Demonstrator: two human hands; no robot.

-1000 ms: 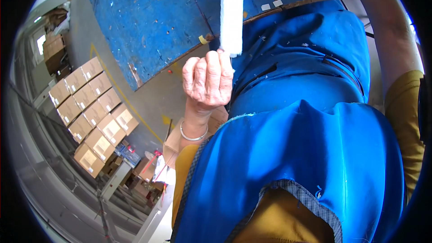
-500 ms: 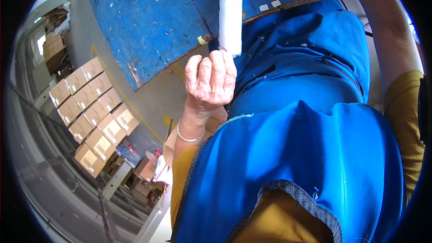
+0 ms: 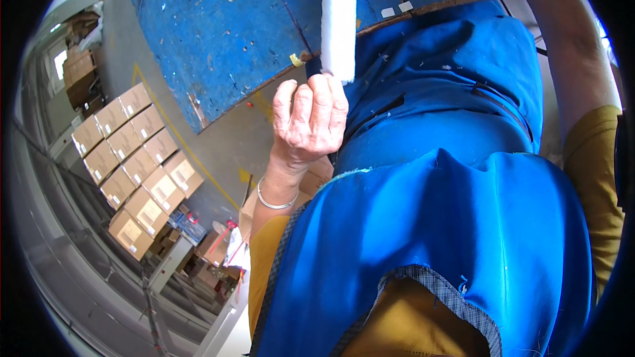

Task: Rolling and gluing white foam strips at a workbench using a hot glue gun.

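Blue worktable (image 3: 218, 39) edge, cardboard boxes (image 3: 135, 158) stacked beyond.
Left hand (image 3: 307, 122) pinches a white foam strip (image 3: 338, 20) by its lower end; that light grip could slip. Right hand unseen.

One view only, w/ nothing to pair it against. We're up at head height, fisheye cam looking steeply down the person's own front, so the blue apron (image 3: 463, 225) fills the lower right, v. close to the lens. Left hand (image 3: 309, 119) sits near centre, close in. Blue table (image 3: 231, 20) curves across the top, bent by the lens. Far down at left we've got stacked cardboard boxes (image 3: 132, 158) on the floor, well away. Dark rim all round.
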